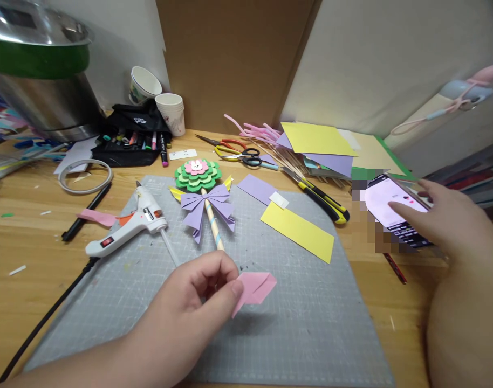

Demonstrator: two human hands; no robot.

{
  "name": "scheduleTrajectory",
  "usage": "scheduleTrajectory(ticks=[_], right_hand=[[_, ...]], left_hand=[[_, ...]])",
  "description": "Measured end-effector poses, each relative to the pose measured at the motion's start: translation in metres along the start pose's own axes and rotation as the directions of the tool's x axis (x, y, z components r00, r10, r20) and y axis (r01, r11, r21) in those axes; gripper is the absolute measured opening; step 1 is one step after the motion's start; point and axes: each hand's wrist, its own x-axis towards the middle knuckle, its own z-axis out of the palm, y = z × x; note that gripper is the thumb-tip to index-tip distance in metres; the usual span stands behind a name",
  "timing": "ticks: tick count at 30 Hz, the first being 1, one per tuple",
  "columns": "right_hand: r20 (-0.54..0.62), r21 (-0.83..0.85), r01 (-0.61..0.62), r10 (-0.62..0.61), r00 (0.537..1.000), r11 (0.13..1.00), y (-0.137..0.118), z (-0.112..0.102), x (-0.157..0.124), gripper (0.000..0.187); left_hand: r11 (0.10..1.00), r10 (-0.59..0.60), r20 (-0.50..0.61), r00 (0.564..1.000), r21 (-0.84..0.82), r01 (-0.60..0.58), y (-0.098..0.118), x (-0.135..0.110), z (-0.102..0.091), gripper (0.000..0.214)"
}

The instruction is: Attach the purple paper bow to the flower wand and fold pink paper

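Note:
My left hand (202, 291) is closed in a pinch on a folded piece of pink paper (257, 287), held just above the grey cutting mat (311, 334). Behind it lies a paper flower (198, 175) with green layers and a pink rabbit face, a purple paper bow (206, 202) and a striped stick (213, 226). At the right, my right hand (444, 215) is at a lit phone (400, 207); its thumb reaches over the screen and the other fingers are at the far edge, partly hidden. A blurred patch covers the phone's left side.
A white glue gun (129, 229) with a black cord lies left of the flower. Purple paper (257, 188), yellow paper (299, 231) and a utility knife (317, 196) lie to the right. Scissors (238, 156), paper cups (171, 113) and a marker case (129, 140) stand behind.

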Motion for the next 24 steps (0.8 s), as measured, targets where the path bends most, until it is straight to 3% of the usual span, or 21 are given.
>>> scheduleTrajectory(ticks=[2,3,4,6,7,9,11,13,16,18,21,24], right_hand=[[-0.093,0.201,-0.069,0.089,0.992,0.977,-0.027,-0.014,-0.015,0.051],[-0.145,0.357,-0.083,0.143,0.979,0.930,-0.044,-0.022,-0.028,0.043],[-0.188,0.519,-0.020,0.137,0.973,0.855,-0.061,-0.029,-0.043,0.035],[-0.112,0.777,0.149,-0.098,0.989,0.611,-0.095,-0.041,-0.078,0.022],[-0.009,0.866,0.138,-0.260,0.966,0.481,-0.110,-0.045,-0.097,0.020],[0.185,0.965,-0.048,-0.541,0.821,0.257,-0.134,-0.053,-0.131,0.024],[0.301,0.947,-0.300,-0.659,0.689,0.118,-0.151,-0.059,-0.155,0.027],[0.416,0.851,-0.519,-0.709,0.569,0.083,-0.162,-0.065,-0.169,0.016],[0.549,0.701,-0.706,-0.704,0.451,0.094,-0.171,-0.072,-0.176,0.022],[0.576,0.677,-0.728,-0.694,0.432,0.109,-0.173,-0.071,-0.179,0.023],[0.552,0.711,-0.694,-0.698,0.455,0.110,-0.172,-0.066,-0.181,0.023],[0.544,0.725,-0.677,-0.710,0.446,0.130,-0.169,-0.060,-0.181,0.024]], left_hand=[[1.000,0.020,-0.036,0.999,-0.023,-0.021,0.000,0.000,-0.001,0.015],[0.999,0.027,-0.062,0.998,-0.034,-0.029,-0.001,0.001,-0.001,0.015],[0.998,0.032,-0.088,0.996,-0.042,-0.036,-0.001,0.001,-0.001,0.014],[0.998,0.033,-0.125,0.992,-0.052,-0.040,-0.001,0.002,-0.002,0.014],[0.998,0.031,-0.135,0.990,-0.055,-0.038,-0.001,0.002,-0.001,0.014],[0.997,0.031,-0.130,0.991,-0.064,-0.040,-0.001,0.003,-0.001,0.014],[0.996,0.036,-0.118,0.992,-0.078,-0.046,0.000,0.003,0.000,0.014],[0.994,0.039,-0.095,0.995,-0.098,-0.048,0.000,0.003,0.000,0.015],[0.993,0.024,-0.033,0.999,-0.117,-0.028,-0.001,0.002,0.000,0.016],[0.995,0.010,0.008,1.000,-0.098,-0.009,-0.001,0.001,0.001,0.016],[1.000,-0.013,0.051,0.999,-0.024,0.014,-0.001,0.000,0.003,0.022],[0.996,-0.008,0.101,0.995,0.091,-0.002,0.000,-0.001,0.006,0.029]])
